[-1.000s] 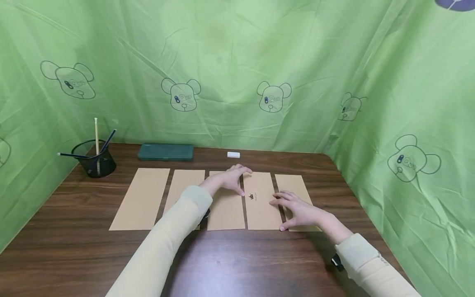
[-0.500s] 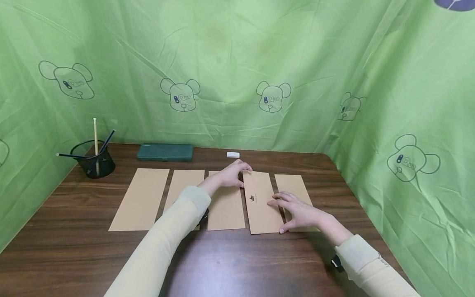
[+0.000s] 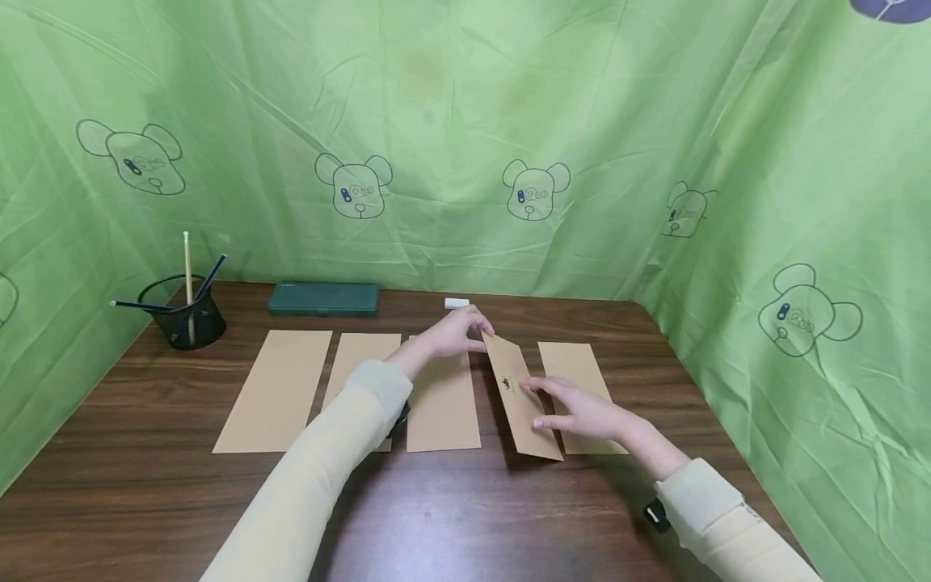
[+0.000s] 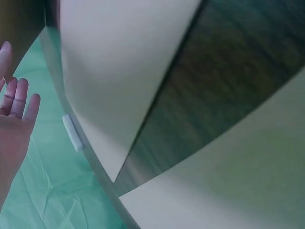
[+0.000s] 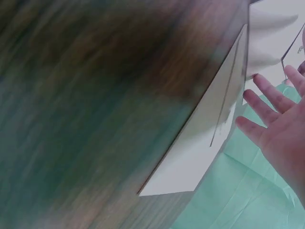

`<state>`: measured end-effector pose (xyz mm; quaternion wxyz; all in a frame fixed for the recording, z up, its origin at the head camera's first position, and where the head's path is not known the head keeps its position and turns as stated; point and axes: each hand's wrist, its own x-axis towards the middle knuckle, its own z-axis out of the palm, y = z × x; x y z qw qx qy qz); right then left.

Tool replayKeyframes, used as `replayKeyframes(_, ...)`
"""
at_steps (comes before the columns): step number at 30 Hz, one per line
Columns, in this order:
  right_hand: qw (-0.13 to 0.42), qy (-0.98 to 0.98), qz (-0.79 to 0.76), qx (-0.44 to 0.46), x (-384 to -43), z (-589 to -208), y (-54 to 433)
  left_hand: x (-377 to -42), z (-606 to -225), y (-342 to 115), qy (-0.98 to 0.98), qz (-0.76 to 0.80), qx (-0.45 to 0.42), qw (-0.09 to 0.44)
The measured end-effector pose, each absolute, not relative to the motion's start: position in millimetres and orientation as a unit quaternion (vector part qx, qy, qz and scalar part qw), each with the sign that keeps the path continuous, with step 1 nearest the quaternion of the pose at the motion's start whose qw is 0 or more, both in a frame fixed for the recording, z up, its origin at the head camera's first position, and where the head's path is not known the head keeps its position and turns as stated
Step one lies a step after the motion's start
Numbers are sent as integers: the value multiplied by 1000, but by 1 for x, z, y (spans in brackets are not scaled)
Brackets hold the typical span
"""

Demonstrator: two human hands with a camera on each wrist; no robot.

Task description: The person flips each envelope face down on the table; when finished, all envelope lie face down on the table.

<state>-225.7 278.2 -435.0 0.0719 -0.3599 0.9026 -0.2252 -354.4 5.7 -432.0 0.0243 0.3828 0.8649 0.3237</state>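
Note:
A brown kraft paper card (image 3: 520,408) with a small dark crown print stands tilted up on its side, its left edge raised. My left hand (image 3: 452,333) pinches that card at its far left corner between thumb and fingertips. In the left wrist view, the left hand (image 4: 13,129) shows at the left edge, against the card's shaded side. My right hand (image 3: 579,411) is beside the card's printed face, fingers spread and overlapping it. Plain brown cards lie flat in the same row: one card (image 3: 570,360) to the right and several to the left, such as the nearest card (image 3: 445,412).
Along the back of the wooden table (image 3: 451,517) lie a dark green case (image 3: 323,299) and a small white eraser (image 3: 457,304). A black mesh cup (image 3: 196,325) with several pencils stands at the back left. Green curtain (image 3: 444,162) encloses the back and sides.
The crown-printed card, flat at first, has turned and its left edge has come up with my left hand. My right fingers have shifted from its near right corner up along its face.

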Motion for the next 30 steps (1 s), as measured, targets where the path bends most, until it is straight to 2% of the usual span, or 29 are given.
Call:
replayKeyframes(5,114,876,-322,-340,-228,-428,273,-355,-425,8,867,327,375,34)
replayKeyframes(9,125,865,-369,-316,-227,-420,270,-356,-419,11,868,329,371,33)
replayKeyframes(15,111,880,-360,-291,-227,-398,265,-359,-408,15,851,349,391,33)
replayKeyframes(30,59,893,-323,-309,-228,-367,262,-348,-380,27,838,375,395,10)
